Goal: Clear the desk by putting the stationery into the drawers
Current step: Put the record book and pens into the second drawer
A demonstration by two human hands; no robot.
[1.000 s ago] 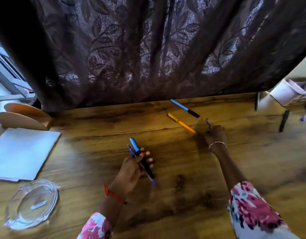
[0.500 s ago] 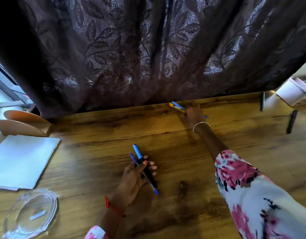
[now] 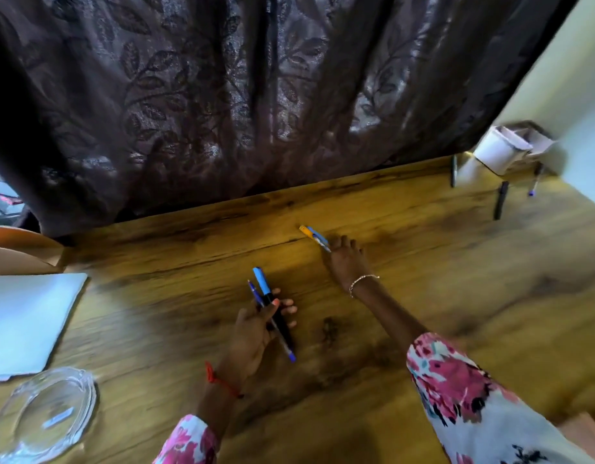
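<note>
L hand point(image 3: 252, 333), fingers curled round 2 pens, blue-capped marker point(image 3: 263, 284) & thin blue pen point(image 3: 253, 291), low over desk point(image 3: 423, 279) centre. R hand point(image 3: 344, 262) farther back, pinching orange pen point(image 3: 305, 230) & blue pen point(image 3: 317, 238) together, ends poking out left. Black pen point(image 3: 500, 204) lies far right, well apart.

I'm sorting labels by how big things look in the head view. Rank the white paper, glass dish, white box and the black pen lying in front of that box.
1-2. white paper and glass dish: about alike, both cut off by the frame edge, so unranked.
3. white box.
4. black pen.
</note>
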